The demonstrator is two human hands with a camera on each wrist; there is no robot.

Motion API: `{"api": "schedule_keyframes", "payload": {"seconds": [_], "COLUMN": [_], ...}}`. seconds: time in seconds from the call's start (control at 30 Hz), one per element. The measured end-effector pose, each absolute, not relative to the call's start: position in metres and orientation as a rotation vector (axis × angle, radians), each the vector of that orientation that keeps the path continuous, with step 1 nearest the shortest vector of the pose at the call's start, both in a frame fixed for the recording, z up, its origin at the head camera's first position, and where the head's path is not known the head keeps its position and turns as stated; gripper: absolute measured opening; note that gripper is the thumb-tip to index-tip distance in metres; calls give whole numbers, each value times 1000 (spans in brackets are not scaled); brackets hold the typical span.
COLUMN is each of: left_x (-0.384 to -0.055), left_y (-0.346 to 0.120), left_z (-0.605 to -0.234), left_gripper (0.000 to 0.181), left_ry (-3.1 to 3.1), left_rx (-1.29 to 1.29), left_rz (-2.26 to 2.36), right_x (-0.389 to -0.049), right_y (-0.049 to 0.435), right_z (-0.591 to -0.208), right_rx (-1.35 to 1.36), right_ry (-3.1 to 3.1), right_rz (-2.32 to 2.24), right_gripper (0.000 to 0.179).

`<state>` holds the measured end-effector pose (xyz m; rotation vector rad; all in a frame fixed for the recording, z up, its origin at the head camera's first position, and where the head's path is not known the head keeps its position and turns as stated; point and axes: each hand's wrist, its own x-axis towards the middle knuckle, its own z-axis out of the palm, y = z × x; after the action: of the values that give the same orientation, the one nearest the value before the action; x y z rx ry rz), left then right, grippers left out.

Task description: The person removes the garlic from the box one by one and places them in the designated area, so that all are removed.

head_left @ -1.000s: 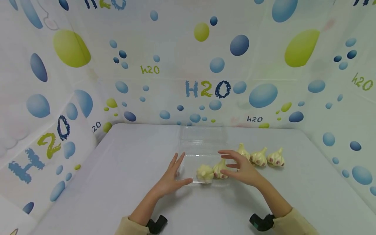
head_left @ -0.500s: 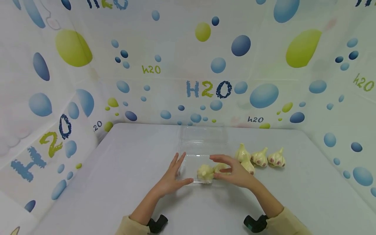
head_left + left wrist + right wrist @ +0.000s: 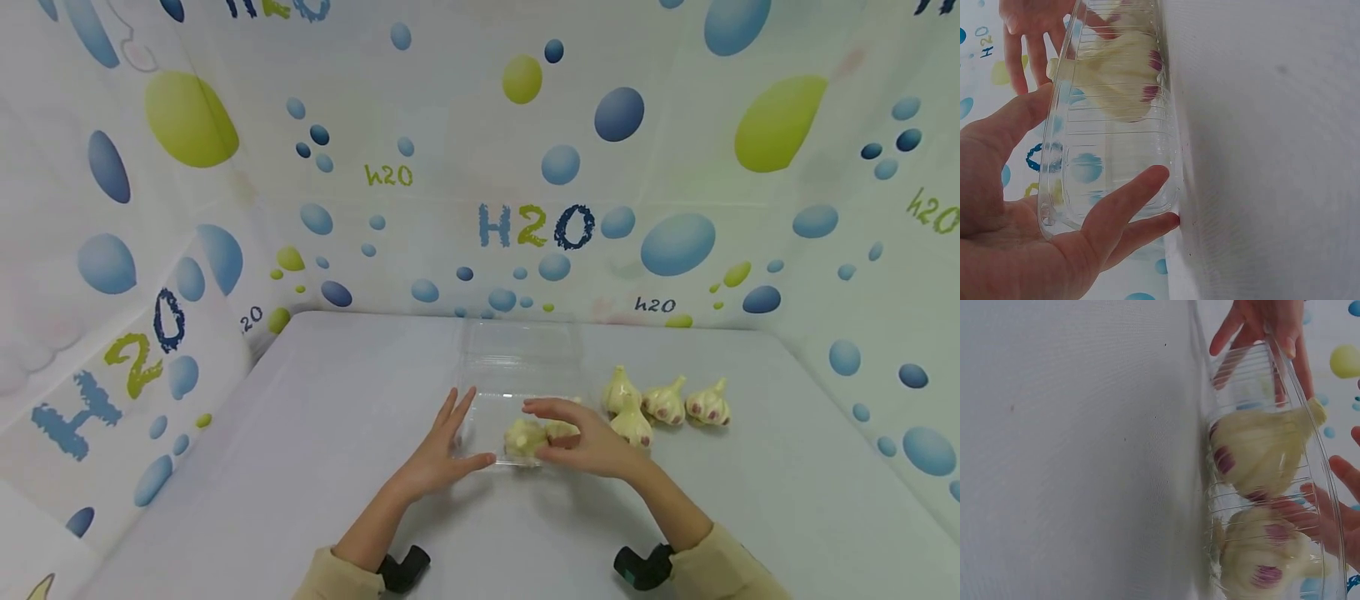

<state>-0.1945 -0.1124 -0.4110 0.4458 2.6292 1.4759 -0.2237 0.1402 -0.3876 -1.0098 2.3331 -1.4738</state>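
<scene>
A clear plastic clamshell box [image 3: 482, 429] lies with its lid [image 3: 517, 340] folded back, away from me. My left hand [image 3: 438, 458] rests against the box's left end, fingers straight and spread, thumb along the front rim. Two garlic bulbs sit in the box: one garlic bulb [image 3: 522, 437] near the middle, and a second garlic bulb [image 3: 560, 429] right of it, partly covered by my right hand [image 3: 592, 442]. That hand hovers over the box's right part, fingers loosely bent, its thumb near the middle bulb. In the right wrist view, purple-marked bulbs [image 3: 1260, 450] show through the ribbed wall.
Several more garlic bulbs [image 3: 665, 402] stand on the white table [image 3: 337, 392] right of the box; the closest bulb [image 3: 632, 425] is beside my right hand. A patterned curtain [image 3: 450, 108] hangs behind the table.
My right hand has moved left over the box, baring the garlic bulbs on its right and covering part of the right bulb in the box. My left hand has stayed at the box.
</scene>
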Motion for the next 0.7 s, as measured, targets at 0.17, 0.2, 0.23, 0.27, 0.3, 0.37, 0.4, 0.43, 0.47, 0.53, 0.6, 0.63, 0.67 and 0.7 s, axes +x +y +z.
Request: {"api": "schedule_keyframes", "payload": {"seconds": [0.17,0.2,0.23,0.27,0.3,0.37,0.4,0.43,0.47,0.53,0.6,0.63,0.67,0.7], "left_x": [-196,-196,-196,-196,-196,-196,-196,-196,-196,-196,-196,-196,-196,-196], "left_y": [-112,-112,-112,-112,-112,-112,-112,-112,-112,-112,-112,-112,-111,-111], "left_z": [-410,-410,-410,-410,-411,-411,-411,-411,-411,-411,-411,-411,-411,-411], "left_gripper": [89,90,89,90,89,90,90,90,90,90,90,90,89,89], "left_ry": [2637,2638,2640,2640,2643,2645,2647,2647,2647,2647,2645,2645,2643,2642], "left_rx": [442,440,441,438,437,433,433,432,430,433,435,437,439,441], "left_rz": [1473,1472,1471,1470,1468,1465,1463,1463,1461,1459,1459,1460,1463,1467], "right_x": [-226,-227,-227,-228,-228,-228,-228,-228,-228,-228,-228,-228,-229,-230], "right_y": [138,137,136,135,134,133,132,132,131,130,129,128,127,127], "right_z": [-390,-390,-391,-391,-391,-392,-392,-392,-392,-391,-391,-391,-391,-391], "right_rx": [-1030,-1039,-1047,-1055,-1058,-1063,-1067,-1064,-1062,-1066,-1075,-1079,-1086,-1099], "right_ry": [2333,2323,2306,2293,2294,2296,2296,2302,2312,2318,2321,2328,2335,2347], "right_rz": [-1442,-1441,-1446,-1449,-1442,-1422,-1410,-1396,-1378,-1353,-1334,-1323,-1311,-1295], "right_gripper": [48,48,48,48,49,49,49,49,49,48,49,50,51,51]}}
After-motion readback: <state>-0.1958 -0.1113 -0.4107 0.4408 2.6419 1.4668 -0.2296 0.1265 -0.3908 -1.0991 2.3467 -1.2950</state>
